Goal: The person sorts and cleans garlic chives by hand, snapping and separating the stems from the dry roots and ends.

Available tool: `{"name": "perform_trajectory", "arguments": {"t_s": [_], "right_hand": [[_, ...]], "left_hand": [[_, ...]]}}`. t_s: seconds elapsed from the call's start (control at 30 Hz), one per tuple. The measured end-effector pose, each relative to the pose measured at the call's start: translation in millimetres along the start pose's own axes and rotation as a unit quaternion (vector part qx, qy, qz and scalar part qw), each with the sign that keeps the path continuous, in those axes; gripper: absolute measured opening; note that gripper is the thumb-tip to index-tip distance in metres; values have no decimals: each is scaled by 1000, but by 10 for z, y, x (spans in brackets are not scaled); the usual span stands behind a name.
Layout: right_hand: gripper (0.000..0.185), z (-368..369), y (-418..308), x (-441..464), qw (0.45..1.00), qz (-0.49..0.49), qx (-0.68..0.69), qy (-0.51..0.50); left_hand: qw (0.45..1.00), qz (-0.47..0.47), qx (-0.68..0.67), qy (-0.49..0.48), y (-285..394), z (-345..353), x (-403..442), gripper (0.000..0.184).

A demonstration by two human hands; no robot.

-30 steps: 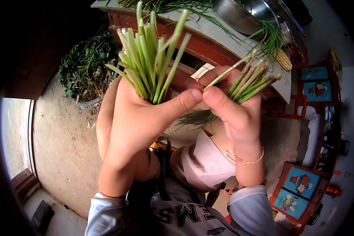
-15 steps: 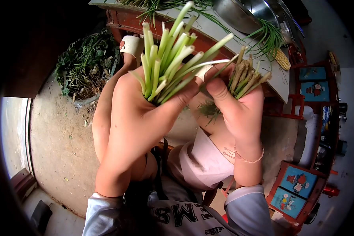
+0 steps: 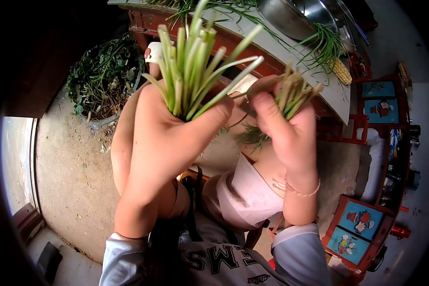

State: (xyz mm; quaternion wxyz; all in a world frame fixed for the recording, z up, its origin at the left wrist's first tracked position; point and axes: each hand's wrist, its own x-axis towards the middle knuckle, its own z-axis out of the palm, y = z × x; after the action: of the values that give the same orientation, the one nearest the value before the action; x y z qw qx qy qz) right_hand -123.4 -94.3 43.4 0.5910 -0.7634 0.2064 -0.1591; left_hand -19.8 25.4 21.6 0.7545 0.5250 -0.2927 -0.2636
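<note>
My left hand [image 3: 169,136] is wrapped round a bundle of pale green stalks [image 3: 190,71], their whitish ends pointing up. To its right, my right hand [image 3: 291,133] holds a smaller bunch of stalks [image 3: 293,95] with brownish, dry-looking ends. The leafy green part of that bunch hangs below the fingers. The fingertips of the two hands are close together, and a thin strand lies near my right thumb. What the hidden fingers of each hand do behind the bundles cannot be made out.
A table [image 3: 331,100] at the top bears a metal basin [image 3: 291,19], loose green leaves [image 3: 326,47] and a corn cob [image 3: 342,72]. A container of leafy plants [image 3: 105,78] stands on the floor at the upper left. Painted cabinets [image 3: 360,221] are at the right.
Compared with the earlier frames, my left hand has moved slightly away from my right, taking its bundle along. The pale strand once pinched between both thumbs is no longer there; both bunches remain held.
</note>
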Motion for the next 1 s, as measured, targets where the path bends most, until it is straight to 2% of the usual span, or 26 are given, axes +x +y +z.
{"name": "perform_trajectory", "arguments": {"t_s": [0.03, 0.13, 0.27, 0.33, 0.43, 0.5, 0.6, 0.73, 0.77, 0.87, 1.0], "right_hand": [[12, 15, 27, 33, 998, -41, 33, 18], [14, -42, 12, 65, 991, -24, 95, 96], [11, -209, -25, 147, 969, -11, 163, 187], [7, -226, -37, 155, 969, -4, 161, 188], [11, -159, 0, 135, 980, 40, 158, 115], [13, -55, -11, 97, 987, 9, 141, 70], [13, 118, -102, 40, 988, -15, 146, 40], [7, 181, -116, 32, 987, -16, 150, 45], [6, 192, -95, 35, 986, -47, 148, 55], [7, 217, -88, 22, 983, -59, 162, 68], [7, 196, -44, 29, 989, -90, 107, 47]], "left_hand": [[1000, -4, 1, 15, -1, -14, -1, 10], [999, -22, 40, 7, 46, -46, 1, 6], [994, -48, 76, 54, 113, -11, -29, 4], [995, -63, 70, 37, 141, -56, -19, 5], [995, -84, 56, 20, 157, -39, -4, 9], [995, -89, 48, 20, 163, -24, 1, 12], [990, -132, -47, -12, 164, -22, 6, 5], [993, -98, -56, -24, 101, -6, -3, 9], [997, -71, -42, 2, 78, 33, -9, 9], [999, -19, 9, 24, 126, 95, -28, 8], [999, -9, 10, 31, 121, 71, -45, 9]]}}
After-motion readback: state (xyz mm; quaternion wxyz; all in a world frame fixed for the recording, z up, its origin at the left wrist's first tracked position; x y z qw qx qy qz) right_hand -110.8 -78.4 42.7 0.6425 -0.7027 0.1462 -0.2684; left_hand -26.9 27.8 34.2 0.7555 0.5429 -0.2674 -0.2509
